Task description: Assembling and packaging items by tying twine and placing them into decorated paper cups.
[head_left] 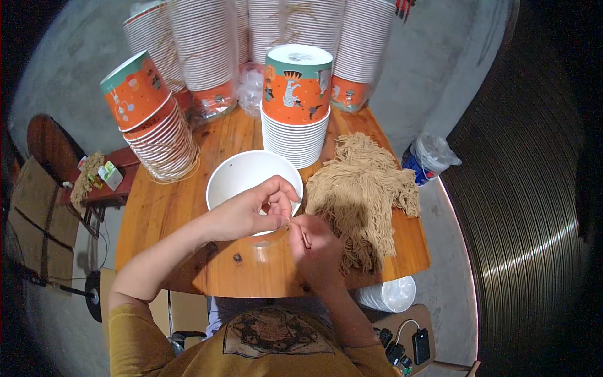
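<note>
My left hand is closed over the near right rim of a white paper bucket, its thumb and finger pinched. Just to the right, my right hand is closed too, its fingertips meeting the left ones. Something small and thin shows between them, too small to make out. A heap of tan yarn strands lies on the table right beside my right hand. Behind the white bucket stands a stack of nested paper buckets, the top one orange and teal.
A leaning bucket stack with loose strands round it stands at the left of the wooden table. Tall plastic-wrapped stacks line the back. A blue pail is off the right edge; a white container sits below the front edge.
</note>
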### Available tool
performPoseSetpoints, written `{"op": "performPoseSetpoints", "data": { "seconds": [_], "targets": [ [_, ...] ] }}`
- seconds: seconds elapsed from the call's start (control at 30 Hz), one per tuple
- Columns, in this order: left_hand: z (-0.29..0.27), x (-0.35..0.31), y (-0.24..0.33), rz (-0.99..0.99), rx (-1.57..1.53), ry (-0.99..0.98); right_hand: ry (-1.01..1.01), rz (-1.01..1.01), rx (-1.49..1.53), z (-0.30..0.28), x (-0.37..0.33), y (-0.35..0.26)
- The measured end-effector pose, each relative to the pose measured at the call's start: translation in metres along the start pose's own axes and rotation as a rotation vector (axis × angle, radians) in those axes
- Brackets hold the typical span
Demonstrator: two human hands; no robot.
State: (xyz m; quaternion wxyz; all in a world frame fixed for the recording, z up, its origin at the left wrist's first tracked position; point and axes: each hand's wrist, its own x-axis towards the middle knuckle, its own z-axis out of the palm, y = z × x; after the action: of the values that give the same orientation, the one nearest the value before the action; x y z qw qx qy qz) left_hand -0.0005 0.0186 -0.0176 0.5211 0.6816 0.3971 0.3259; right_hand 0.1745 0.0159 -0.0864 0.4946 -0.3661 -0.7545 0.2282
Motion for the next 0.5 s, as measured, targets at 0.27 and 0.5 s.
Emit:
{"op": "performPoseSetpoints", "data": {
  "seconds": [0.27,0.5],
  "targets": [
    [0.003,-0.007,0.009,-0.094,0.253,0.055,0.047,0.167,0.218,-0.001,0.000,-0.004],
    [0.004,-0.010,0.001,0.145,0.658,0.141,0.081,0.115,0.164,0.001,-0.006,0.005]
  ]
}}
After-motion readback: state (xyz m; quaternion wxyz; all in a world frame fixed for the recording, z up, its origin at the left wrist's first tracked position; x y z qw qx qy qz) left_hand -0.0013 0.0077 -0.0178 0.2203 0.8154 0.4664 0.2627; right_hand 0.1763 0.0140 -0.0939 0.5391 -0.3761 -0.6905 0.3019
